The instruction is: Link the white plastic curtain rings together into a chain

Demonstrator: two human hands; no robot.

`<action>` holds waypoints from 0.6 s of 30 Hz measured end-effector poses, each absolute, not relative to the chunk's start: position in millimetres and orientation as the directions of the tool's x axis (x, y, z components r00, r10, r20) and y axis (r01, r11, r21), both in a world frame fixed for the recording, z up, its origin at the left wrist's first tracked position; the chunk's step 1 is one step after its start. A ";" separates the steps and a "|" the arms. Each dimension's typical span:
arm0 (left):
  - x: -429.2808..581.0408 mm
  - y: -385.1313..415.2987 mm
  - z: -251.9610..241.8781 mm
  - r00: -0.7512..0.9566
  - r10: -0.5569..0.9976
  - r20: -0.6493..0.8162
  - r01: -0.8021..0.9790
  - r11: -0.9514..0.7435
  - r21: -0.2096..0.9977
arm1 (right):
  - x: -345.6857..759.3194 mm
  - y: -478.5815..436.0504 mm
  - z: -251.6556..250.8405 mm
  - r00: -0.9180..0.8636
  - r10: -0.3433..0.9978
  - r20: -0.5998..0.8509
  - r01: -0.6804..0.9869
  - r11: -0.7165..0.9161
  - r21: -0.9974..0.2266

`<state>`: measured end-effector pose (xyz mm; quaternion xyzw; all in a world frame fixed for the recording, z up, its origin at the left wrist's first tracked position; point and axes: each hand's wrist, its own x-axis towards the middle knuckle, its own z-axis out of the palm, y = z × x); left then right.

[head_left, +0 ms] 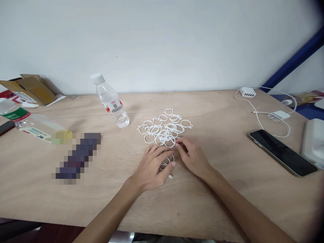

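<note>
Several white plastic rings lie in a loose pile at the middle of the wooden table. My left hand rests palm down just in front of the pile, its fingers curled over a few white rings that peek out beneath them. My right hand sits beside it, fingertips pinched on a ring at the near edge of the pile. The two hands almost touch.
A clear water bottle stands left of the pile. A second bottle lies at far left by an open cardboard box. A dark phone, a white charger with cables, and a white object are on the right.
</note>
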<state>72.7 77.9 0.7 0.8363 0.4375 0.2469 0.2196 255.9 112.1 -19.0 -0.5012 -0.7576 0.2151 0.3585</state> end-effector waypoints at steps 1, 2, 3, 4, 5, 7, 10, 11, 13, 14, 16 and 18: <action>74.3 81.6 1.5 0.509 0.831 0.223 0.621 -0.534 0.574 | 255.6 112.2 -19.8 -0.235 0.913 0.334 0.601 0.406 -0.688; 75.9 86.1 2.2 0.519 0.824 0.227 0.620 -0.546 0.563 | 255.5 112.5 -20.7 -0.221 0.914 0.341 0.598 0.403 -0.693; 77.4 91.2 2.9 0.527 0.818 0.231 0.621 -0.556 0.552 | 255.5 112.9 -21.5 -0.201 0.916 0.346 0.594 0.395 -0.700; 78.7 96.7 3.5 0.532 0.815 0.231 0.626 -0.562 0.541 | 255.7 113.3 -22.2 -0.178 0.920 0.348 0.591 0.383 -0.710; 79.9 102.5 4.1 0.529 0.818 0.226 0.637 -0.559 0.532 | 256.0 113.8 -22.8 -0.156 0.925 0.345 0.590 0.367 -0.719; 81.6 113.8 5.1 0.503 0.842 0.195 0.677 -0.524 0.517 | 256.7 114.6 -23.7 -0.114 0.936 0.334 0.593 0.334 -0.733; 83.1 126.9 5.5 0.447 0.881 0.156 0.732 -0.461 0.501 | 257.7 115.4 -24.3 -0.055 0.948 0.315 0.601 0.283 -0.747; 83.4 129.9 5.1 0.440 0.884 0.156 0.742 -0.456 0.491 | 257.9 115.6 -24.2 -0.035 0.950 0.309 0.599 0.268 -0.755; 84.0 134.3 3.4 0.447 0.878 0.170 0.750 -0.471 0.463 | 258.3 116.2 -23.8 0.002 0.954 0.301 0.588 0.242 -0.772; 84.3 135.9 2.2 0.457 0.872 0.178 0.752 -0.485 0.446 | 258.4 116.6 -23.6 0.015 0.954 0.298 0.582 0.234 -0.779; 85.1 138.8 -0.5 0.486 0.854 0.184 0.750 -0.516 0.413 | 258.6 117.5 -23.5 0.030 0.955 0.296 0.575 0.226 -0.786; 86.3 141.2 -2.7 0.516 0.837 0.180 0.752 -0.544 0.374 | 258.8 118.4 -24.2 0.039 0.951 0.306 0.580 0.228 -0.782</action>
